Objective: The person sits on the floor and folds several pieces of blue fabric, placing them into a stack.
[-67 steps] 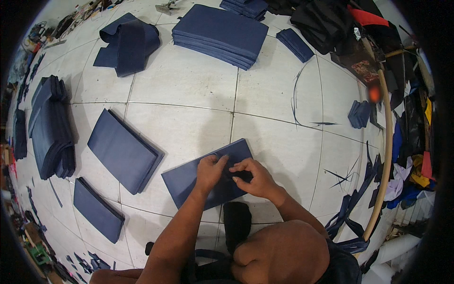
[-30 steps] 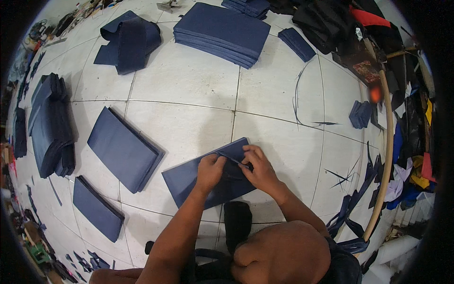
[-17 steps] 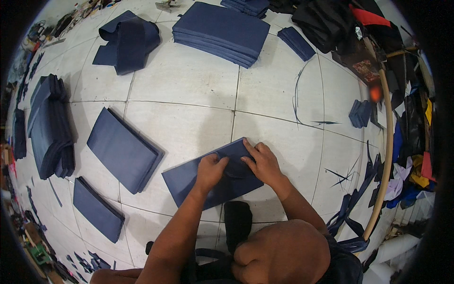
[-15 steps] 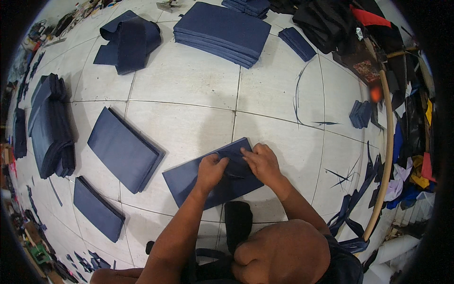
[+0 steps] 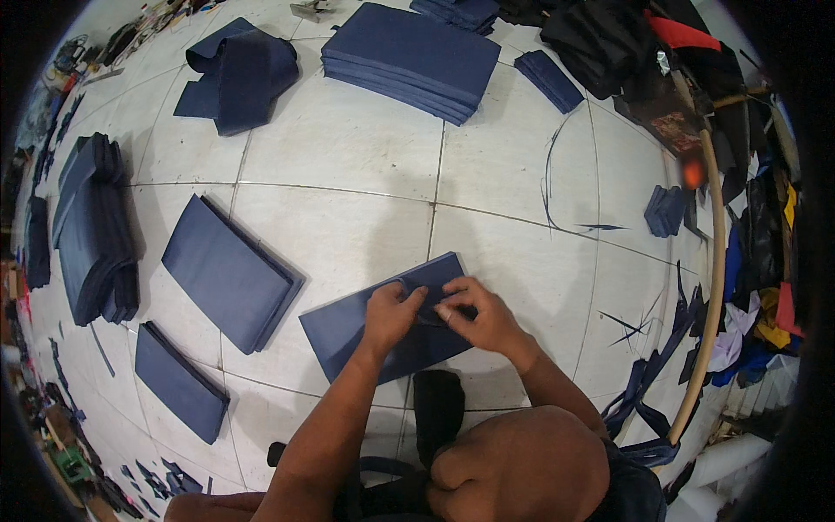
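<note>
A dark blue rectangular stack of fabric panels (image 5: 341, 332) lies slanted on the tiled floor in front of me. Over its right half is a small dark blue fabric piece (image 5: 426, 315), partly covered by my fingers. My left hand (image 5: 391, 315) is closed on this piece, thumb pointing right. From the other side my right hand (image 5: 484, 322) has its fingers bent and its thumb close to the index finger at the piece's edge. Just what those fingertips grip is hard to make out against the dark cloth.
Left of the stack lie two more blue panel stacks (image 5: 228, 277) (image 5: 181, 383) and a folded pile (image 5: 96, 235). A thick stack (image 5: 409, 61) and a loose folded strip (image 5: 243, 78) are farther off. A wooden pole (image 5: 713, 261) borders scraps at right. My black-covered foot (image 5: 437, 407) is close by.
My right hand has shifted slightly left, and its fingers have gone from stretched over the fabric to bent, with the thumb drawn in. My left hand has barely moved.
</note>
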Demonstrator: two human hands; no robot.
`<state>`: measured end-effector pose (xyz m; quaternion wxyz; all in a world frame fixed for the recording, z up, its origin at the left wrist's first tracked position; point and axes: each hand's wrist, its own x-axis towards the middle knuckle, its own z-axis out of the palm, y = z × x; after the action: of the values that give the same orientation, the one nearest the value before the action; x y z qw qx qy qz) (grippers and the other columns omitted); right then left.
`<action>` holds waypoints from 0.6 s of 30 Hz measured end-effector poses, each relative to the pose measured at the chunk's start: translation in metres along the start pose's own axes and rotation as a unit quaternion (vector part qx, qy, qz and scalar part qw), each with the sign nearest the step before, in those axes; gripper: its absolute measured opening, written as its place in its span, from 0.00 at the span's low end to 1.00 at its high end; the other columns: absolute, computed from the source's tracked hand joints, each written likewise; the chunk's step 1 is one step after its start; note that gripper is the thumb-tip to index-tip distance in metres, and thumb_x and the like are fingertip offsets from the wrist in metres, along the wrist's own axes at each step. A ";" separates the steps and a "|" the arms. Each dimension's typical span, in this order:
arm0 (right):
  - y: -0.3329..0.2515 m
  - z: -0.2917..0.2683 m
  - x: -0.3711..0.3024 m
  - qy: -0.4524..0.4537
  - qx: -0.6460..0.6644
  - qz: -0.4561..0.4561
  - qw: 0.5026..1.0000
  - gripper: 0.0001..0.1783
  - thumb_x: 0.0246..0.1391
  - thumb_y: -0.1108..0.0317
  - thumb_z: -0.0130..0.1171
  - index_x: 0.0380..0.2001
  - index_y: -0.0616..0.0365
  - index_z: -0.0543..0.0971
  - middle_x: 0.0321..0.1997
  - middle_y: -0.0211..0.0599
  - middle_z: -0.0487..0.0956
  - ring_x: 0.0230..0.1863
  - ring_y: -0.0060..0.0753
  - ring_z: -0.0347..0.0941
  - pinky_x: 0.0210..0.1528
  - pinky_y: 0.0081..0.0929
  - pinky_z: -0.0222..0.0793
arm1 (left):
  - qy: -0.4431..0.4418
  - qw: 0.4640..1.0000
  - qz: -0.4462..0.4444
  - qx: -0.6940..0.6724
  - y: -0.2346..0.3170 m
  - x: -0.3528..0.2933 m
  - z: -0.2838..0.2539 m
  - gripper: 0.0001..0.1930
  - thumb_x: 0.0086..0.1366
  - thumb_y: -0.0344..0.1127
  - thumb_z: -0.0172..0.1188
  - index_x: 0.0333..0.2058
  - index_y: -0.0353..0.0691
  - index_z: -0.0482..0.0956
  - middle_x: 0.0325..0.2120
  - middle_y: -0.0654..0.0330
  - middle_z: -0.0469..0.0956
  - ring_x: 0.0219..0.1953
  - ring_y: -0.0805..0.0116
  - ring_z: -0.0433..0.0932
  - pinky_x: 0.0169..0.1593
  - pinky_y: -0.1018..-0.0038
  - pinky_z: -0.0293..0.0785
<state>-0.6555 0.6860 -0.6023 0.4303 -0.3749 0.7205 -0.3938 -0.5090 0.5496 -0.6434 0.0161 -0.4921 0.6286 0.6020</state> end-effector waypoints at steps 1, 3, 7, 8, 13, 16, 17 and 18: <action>-0.002 -0.004 0.002 -0.001 0.068 0.079 0.995 0.20 0.58 0.62 0.63 0.52 0.56 0.74 0.36 0.40 0.77 0.41 0.45 0.74 0.46 0.40 0.69 | -0.003 1.000 0.012 -0.028 0.000 -0.002 0.000 0.18 0.63 0.44 0.62 0.26 0.31 0.80 0.20 0.57 0.78 0.22 0.70 0.74 0.28 0.70 0.70; 0.020 -0.006 0.014 0.063 -0.180 -0.035 0.981 0.24 0.59 0.60 0.63 0.57 0.55 0.73 0.34 0.38 0.75 0.40 0.43 0.72 0.45 0.38 0.69 | -0.003 0.999 0.033 -0.042 -0.003 -0.002 0.000 0.16 0.62 0.42 0.62 0.27 0.32 0.80 0.20 0.59 0.78 0.21 0.72 0.74 0.27 0.71 0.69; 0.038 -0.005 0.021 0.049 -0.355 -0.122 0.925 0.24 0.56 0.62 0.65 0.56 0.52 0.77 0.37 0.40 0.72 0.39 0.43 0.69 0.42 0.37 0.68 | 0.000 0.999 0.021 -0.050 -0.004 -0.002 -0.002 0.15 0.61 0.39 0.62 0.27 0.30 0.80 0.20 0.56 0.79 0.22 0.70 0.75 0.29 0.69 0.70; 0.043 -0.006 0.020 0.042 -0.368 -0.145 0.917 0.22 0.55 0.63 0.65 0.54 0.52 0.78 0.37 0.40 0.71 0.39 0.43 0.69 0.42 0.37 0.68 | -0.004 0.998 0.011 -0.068 0.000 -0.003 -0.001 0.14 0.60 0.39 0.62 0.26 0.29 0.80 0.19 0.55 0.79 0.22 0.69 0.76 0.29 0.69 0.71; 0.035 0.001 0.016 0.083 -0.239 -0.153 0.955 0.15 0.49 0.68 0.68 0.40 0.57 0.77 0.36 0.39 0.74 0.44 0.49 0.72 0.44 0.40 0.70 | 0.015 0.998 0.031 -0.059 0.005 -0.006 -0.001 0.16 0.61 0.40 0.61 0.26 0.30 0.79 0.18 0.57 0.77 0.22 0.71 0.73 0.28 0.70 0.69; 0.025 0.014 0.009 0.033 -0.147 -0.107 0.983 0.17 0.47 0.69 0.68 0.39 0.58 0.74 0.38 0.40 0.76 0.44 0.50 0.75 0.46 0.42 0.71 | 0.016 0.993 0.017 -0.111 -0.007 -0.002 -0.001 0.19 0.63 0.44 0.60 0.26 0.30 0.80 0.18 0.58 0.77 0.23 0.71 0.74 0.29 0.69 0.69; 0.022 0.016 0.006 0.008 -0.118 -0.086 0.989 0.18 0.47 0.70 0.68 0.39 0.58 0.73 0.39 0.41 0.77 0.44 0.50 0.76 0.47 0.43 0.71 | 0.014 0.990 0.011 -0.142 -0.013 0.001 0.000 0.20 0.64 0.46 0.60 0.27 0.30 0.81 0.19 0.58 0.77 0.23 0.71 0.75 0.30 0.69 0.70; 0.016 0.015 0.004 -0.001 -0.137 -0.104 0.985 0.18 0.48 0.69 0.68 0.41 0.57 0.73 0.39 0.42 0.78 0.43 0.50 0.76 0.47 0.43 0.71 | 0.016 0.992 -0.001 -0.125 -0.019 0.005 0.000 0.20 0.64 0.46 0.60 0.27 0.30 0.81 0.19 0.58 0.77 0.23 0.71 0.74 0.29 0.69 0.70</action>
<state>-0.6462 0.6850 -0.6232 0.3325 -0.5038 0.7239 -0.3340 -0.4990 0.5507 -0.6604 -0.0549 -0.5001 0.5486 0.6678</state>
